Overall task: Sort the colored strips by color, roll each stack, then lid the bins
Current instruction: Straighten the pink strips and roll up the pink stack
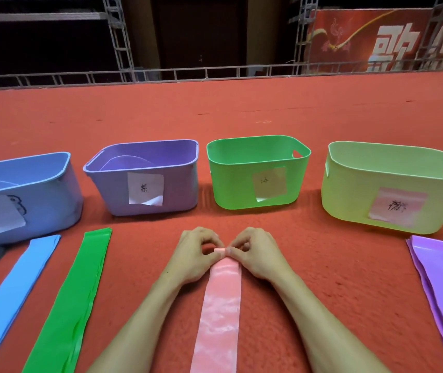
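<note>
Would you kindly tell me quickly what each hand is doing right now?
Left hand: pinches the rolled far end of the pink strip.
Right hand: pinches the same end.

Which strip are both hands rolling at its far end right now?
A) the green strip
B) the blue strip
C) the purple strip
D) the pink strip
D: the left hand and right hand both pinch the small curled far end of the pink strip, while the blue strip, green strip and purple strip lie flat and untouched on the red carpet.
</note>
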A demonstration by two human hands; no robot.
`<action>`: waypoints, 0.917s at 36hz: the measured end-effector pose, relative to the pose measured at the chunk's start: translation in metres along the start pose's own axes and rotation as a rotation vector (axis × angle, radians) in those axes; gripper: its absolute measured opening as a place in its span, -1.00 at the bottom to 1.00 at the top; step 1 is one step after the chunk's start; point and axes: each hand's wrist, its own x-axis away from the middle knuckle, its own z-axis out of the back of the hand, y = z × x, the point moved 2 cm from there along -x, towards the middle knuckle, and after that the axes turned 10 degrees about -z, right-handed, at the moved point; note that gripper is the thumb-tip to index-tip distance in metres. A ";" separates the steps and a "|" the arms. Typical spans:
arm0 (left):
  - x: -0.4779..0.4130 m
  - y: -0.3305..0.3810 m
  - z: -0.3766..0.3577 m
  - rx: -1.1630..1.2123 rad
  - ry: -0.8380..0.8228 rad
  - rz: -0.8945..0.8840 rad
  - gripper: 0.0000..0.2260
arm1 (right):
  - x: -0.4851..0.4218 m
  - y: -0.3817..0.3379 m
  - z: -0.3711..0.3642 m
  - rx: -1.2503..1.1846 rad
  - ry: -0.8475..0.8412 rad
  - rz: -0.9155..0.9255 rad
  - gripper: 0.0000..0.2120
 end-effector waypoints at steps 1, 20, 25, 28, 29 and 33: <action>0.000 0.000 0.001 -0.049 -0.024 -0.005 -0.82 | 0.000 0.000 0.000 0.000 0.000 0.009 -0.89; 0.002 0.010 0.003 0.032 -0.093 -0.077 -0.98 | -0.004 0.015 -0.005 -0.091 0.070 0.214 -0.89; 0.002 0.010 0.003 0.096 -0.061 -0.076 -0.97 | -0.005 0.014 -0.005 -0.213 0.054 0.196 -0.91; 0.000 0.008 0.005 0.103 -0.046 -0.061 -0.93 | -0.006 0.014 -0.005 -0.211 0.046 0.184 -0.91; -0.001 0.008 0.006 0.109 -0.037 -0.055 -0.92 | -0.006 0.013 -0.005 -0.210 0.047 0.190 -0.91; 0.000 0.011 0.009 0.185 0.020 -0.037 -0.90 | -0.006 0.010 -0.003 -0.244 0.049 0.198 -0.87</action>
